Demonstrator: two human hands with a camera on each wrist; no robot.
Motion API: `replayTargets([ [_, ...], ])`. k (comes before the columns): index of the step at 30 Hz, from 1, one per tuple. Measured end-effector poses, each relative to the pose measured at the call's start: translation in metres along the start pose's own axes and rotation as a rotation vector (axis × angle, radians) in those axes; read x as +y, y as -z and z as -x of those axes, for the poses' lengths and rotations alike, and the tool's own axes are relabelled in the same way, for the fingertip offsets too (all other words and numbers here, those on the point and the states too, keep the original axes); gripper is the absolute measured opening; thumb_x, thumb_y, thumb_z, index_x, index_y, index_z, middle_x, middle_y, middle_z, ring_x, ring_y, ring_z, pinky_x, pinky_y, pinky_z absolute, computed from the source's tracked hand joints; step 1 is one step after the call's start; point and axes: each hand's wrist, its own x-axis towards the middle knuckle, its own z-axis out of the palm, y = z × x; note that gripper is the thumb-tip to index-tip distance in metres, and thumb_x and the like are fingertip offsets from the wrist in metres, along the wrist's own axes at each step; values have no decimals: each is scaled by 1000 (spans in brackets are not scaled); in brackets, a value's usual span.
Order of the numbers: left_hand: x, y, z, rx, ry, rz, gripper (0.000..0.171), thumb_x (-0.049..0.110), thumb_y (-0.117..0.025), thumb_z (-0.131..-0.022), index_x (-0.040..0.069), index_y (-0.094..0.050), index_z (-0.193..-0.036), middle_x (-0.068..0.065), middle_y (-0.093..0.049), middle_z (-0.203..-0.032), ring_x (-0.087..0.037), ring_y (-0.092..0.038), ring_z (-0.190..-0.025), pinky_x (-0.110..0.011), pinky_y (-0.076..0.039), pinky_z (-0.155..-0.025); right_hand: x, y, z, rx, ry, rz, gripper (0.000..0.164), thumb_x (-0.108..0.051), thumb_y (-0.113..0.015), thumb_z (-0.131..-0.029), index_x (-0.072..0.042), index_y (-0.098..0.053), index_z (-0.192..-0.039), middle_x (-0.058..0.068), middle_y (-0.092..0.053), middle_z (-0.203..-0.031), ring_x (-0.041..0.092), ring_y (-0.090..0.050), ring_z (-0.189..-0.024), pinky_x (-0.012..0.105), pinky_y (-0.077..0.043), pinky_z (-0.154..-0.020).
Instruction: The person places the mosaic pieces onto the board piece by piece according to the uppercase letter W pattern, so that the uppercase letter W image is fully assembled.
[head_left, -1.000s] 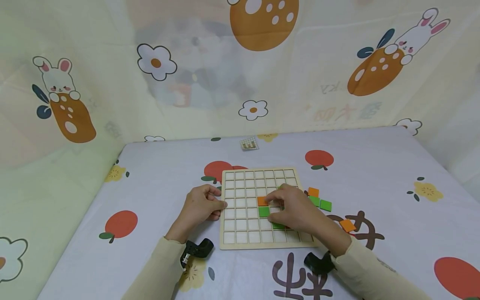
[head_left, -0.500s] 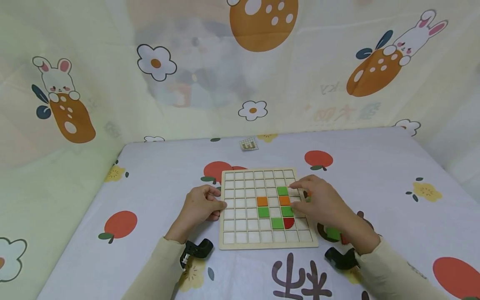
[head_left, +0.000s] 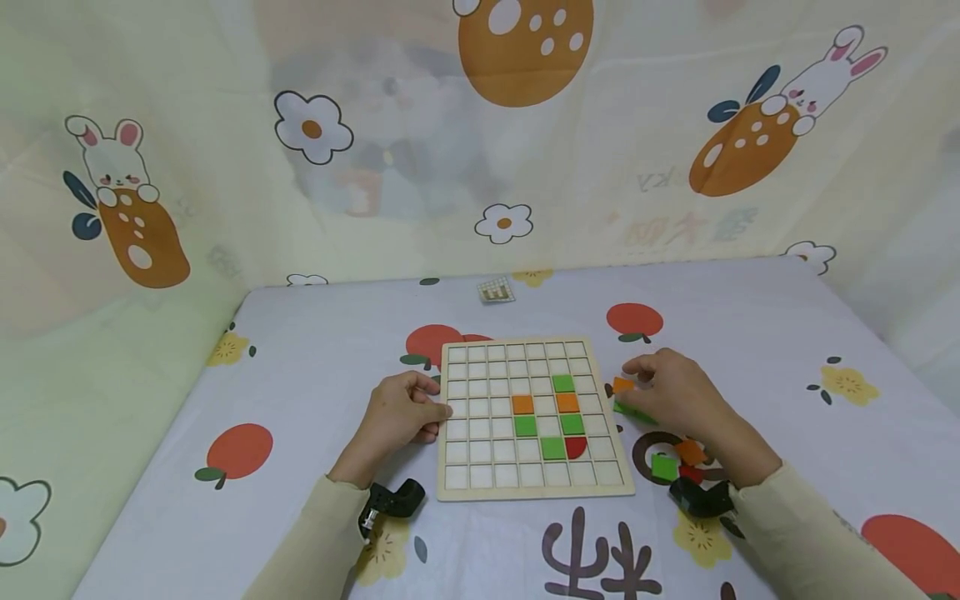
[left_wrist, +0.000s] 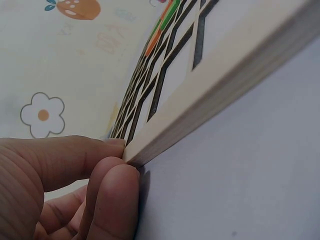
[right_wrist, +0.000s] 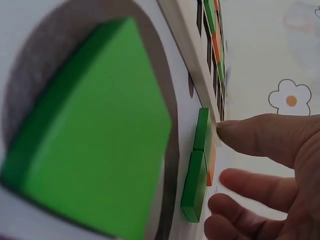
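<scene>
A wooden grid board (head_left: 611,487) lies flat on the table. Several green and orange square tiles and one red rounded piece (head_left: 576,447) fill some of its cells. My left hand (head_left: 402,408) holds the board's left edge between thumb and finger; the left wrist view shows the fingertips (left_wrist: 117,182) at the frame. To the right of the board, my right hand (head_left: 675,392) hovers at an orange tile (head_left: 622,384) and green tiles (right_wrist: 195,185), with a gap between thumb and fingers. Nothing is seen held in it, though it partly hides these tiles.
Nearer to me on the right lie a loose green tile (head_left: 663,467), an orange tile (head_left: 690,452) and a red piece (head_left: 691,474), close to the right wrist's black camera (head_left: 701,497). A small printed grid card (head_left: 496,291) lies behind the board.
My right hand has moved off the board to the right, to the loose tiles, uncovering green, orange and red pieces in the cells. The left hand stays at the board's edge.
</scene>
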Motion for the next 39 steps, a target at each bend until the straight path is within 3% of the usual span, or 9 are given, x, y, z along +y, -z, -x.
replayTargets([
  [5,0,0,0,-1,-2,-1,27,1,-82,-86,1,-68,-109,-9,-66,-78,-11,-62,-53,-25,-59,-52,1,1,-1,-47,-65,7,43,-28,-79,-89,4,-72,-117,14,-62,-94,29,-54,-88,31,-47,-62],
  [10,-1,0,0,1,-2,4,27,1,-82,-86,1,-68,-109,-9,-66,-78,-11,-61,-53,-24,-58,-51,-1,2,-3,-78,-101,-12,40,-29,-78,-89,3,-71,-113,12,-61,-91,27,-55,-85,31,-48,-59],
  [20,-1,0,0,1,2,3,26,1,-82,-87,1,-68,-109,-9,-67,-78,-12,-62,-53,-25,-59,-52,0,-3,-8,-69,-91,-92,20,-24,-79,-92,-6,-72,-97,8,-68,-89,25,-57,-86,31,-48,-65],
  [32,-2,-1,-1,2,4,3,26,1,-82,-87,1,-68,-109,-9,-66,-78,-12,-62,-53,-25,-59,-52,1,-5,-11,-51,-83,-223,22,-16,-77,-94,-2,-73,-111,8,-69,-94,24,-60,-88,30,-52,-70],
  [39,-1,-1,-1,2,5,-1,26,1,-82,-87,1,-68,-109,-9,-67,-78,-12,-62,-53,-25,-59,-52,1,-6,-12,-33,-58,-184,29,-7,-76,-90,0,-72,-118,12,-66,-100,28,-60,-93,32,-53,-74],
])
